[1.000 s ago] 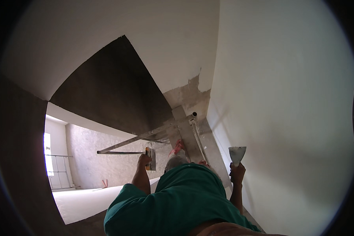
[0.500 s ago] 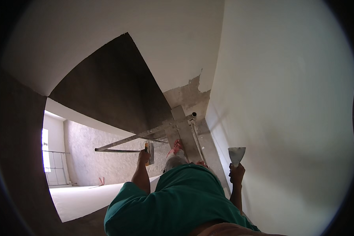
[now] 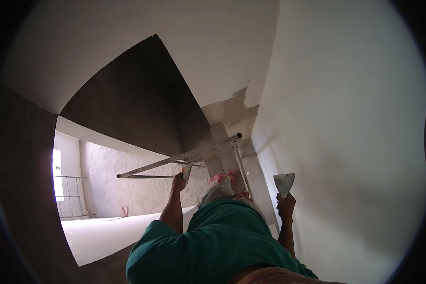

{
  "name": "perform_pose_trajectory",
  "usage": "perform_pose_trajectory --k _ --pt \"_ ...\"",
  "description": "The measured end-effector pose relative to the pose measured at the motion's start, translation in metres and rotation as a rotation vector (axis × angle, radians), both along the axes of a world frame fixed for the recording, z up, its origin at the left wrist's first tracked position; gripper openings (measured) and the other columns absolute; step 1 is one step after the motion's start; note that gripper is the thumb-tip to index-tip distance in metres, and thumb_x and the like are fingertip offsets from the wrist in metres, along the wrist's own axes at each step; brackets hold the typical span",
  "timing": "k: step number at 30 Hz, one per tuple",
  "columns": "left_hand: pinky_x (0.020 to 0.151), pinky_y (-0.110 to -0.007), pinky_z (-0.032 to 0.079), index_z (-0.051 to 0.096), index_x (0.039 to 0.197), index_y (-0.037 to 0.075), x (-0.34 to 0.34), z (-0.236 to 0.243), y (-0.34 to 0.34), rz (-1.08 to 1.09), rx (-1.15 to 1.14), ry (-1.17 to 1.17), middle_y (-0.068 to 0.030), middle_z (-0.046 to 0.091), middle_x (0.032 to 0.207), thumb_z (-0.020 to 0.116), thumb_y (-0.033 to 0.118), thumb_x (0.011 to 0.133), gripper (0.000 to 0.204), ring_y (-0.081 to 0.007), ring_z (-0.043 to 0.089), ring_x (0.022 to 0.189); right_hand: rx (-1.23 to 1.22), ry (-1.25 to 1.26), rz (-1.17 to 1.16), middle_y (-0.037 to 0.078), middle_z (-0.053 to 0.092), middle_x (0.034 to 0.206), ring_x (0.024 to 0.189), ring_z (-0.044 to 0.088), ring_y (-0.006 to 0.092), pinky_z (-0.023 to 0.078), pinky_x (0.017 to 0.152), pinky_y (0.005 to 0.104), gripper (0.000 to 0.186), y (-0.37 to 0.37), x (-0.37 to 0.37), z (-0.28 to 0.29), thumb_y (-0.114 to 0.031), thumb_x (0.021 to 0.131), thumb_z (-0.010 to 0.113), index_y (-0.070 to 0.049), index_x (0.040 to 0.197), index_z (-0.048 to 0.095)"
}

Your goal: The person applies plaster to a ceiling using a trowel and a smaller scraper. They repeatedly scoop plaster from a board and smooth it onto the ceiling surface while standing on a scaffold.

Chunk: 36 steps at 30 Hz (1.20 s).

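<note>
The left hand [image 3: 179, 182] is closed round the grip of a wide-bladed tool [image 3: 189, 173], which has an orange portion and a greyish blade seen nearly edge-on; the individual fingers are too small and dark to make out. This tool is ahead of the body on the left side and, in the view, overlaps the near end of a metal tube frame [image 3: 158, 164]; whether the two touch cannot be determined. The right hand [image 3: 286, 205] is closed round the handle of a scraper [image 3: 284, 181], held upright in the view with its flared grey blade uppermost, beside the white wall [image 3: 350, 118]; contact between blade and wall cannot be confirmed. A broad soft shadow lies on that wall to the right of the scraper. Both forearms are bare below a green shirt [image 3: 203, 232]. Below the body, the person's feet [image 3: 227, 175] show red colouring, whether footwear or staining cannot be told, and are placed at a grey plank [image 3: 229, 158] that passes beneath the tube frame. Beyond the plank, a rough-edged brownish patch [image 3: 232, 108] interrupts the pale wall finish near the corner. A large dark surface [image 3: 132, 99] stands to the upper left, and a metal grille [image 3: 71, 196] is fitted at a bright opening at far left.
</note>
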<state>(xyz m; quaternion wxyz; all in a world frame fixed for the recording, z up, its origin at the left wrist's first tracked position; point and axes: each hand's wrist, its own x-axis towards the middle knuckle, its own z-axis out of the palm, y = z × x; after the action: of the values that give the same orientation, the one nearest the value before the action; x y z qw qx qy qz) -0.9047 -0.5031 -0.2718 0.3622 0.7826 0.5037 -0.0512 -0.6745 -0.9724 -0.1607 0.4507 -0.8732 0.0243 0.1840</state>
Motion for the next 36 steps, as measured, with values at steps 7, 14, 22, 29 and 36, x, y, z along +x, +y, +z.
perform_pose_trajectory --k 7,14,22,29,36 --pt "0.078 -0.044 0.051 0.062 0.104 -0.004 0.025 -0.022 0.027 0.017 -0.073 0.028 -0.0223 0.067 0.094 0.064 0.023 0.072 0.042 -0.0344 0.066 0.091 -0.029 -0.03 0.012 0.008 0.055 0.055 0.041 0.053 0.0173 0.042 0.041 0.0333 0.016 0.021 0.006 -0.015 -0.012 0.079 0.064 0.002 0.078 0.058" --pt "0.067 -0.041 0.05 0.062 0.095 -0.005 0.132 0.021 0.045 -0.002 -0.189 -0.208 -0.0199 0.066 0.08 0.065 0.022 0.074 0.035 -0.0289 0.067 0.079 -0.053 -0.004 -0.017 0.014 0.059 0.064 0.054 0.058 0.0247 0.045 0.05 0.0378 0.015 0.025 -0.003 -0.055 -0.01 0.077 0.066 0.003 0.085 0.061" --pt "0.077 -0.047 0.049 0.057 0.115 0.0 0.24 0.009 0.083 -0.191 0.178 -0.338 -0.0285 0.063 0.092 0.064 0.023 0.081 0.041 -0.0446 0.062 0.095 -0.09 0.142 0.026 0.022 0.068 0.086 0.084 0.066 0.0391 0.05 0.072 0.044 0.024 0.048 0.01 -0.15 -0.007 0.072 0.071 0.001 0.095 0.065" --pt "0.101 -0.046 0.04 0.05 0.132 0.011 0.355 0.144 0.101 -0.609 1.114 -0.702 -0.0166 0.055 0.129 0.058 0.001 0.079 0.054 -0.0359 0.048 0.124 -0.008 -0.033 0.088 0.02 0.069 0.086 0.082 0.068 0.0358 0.051 0.071 0.0414 0.028 0.051 0.049 -0.262 -0.006 0.071 0.072 0.001 0.098 0.066" --pt "0.102 -0.047 0.037 0.049 0.133 0.014 0.435 0.236 0.144 -0.478 1.901 -0.437 -0.0067 0.049 0.136 0.056 -0.005 0.074 0.063 -0.0344 0.045 0.126 -0.01 -0.085 0.06 0.02 0.066 0.071 0.068 0.068 0.0339 0.05 0.059 0.0418 0.024 0.055 0.082 -0.32 -0.001 0.067 0.069 0.004 0.089 0.063"
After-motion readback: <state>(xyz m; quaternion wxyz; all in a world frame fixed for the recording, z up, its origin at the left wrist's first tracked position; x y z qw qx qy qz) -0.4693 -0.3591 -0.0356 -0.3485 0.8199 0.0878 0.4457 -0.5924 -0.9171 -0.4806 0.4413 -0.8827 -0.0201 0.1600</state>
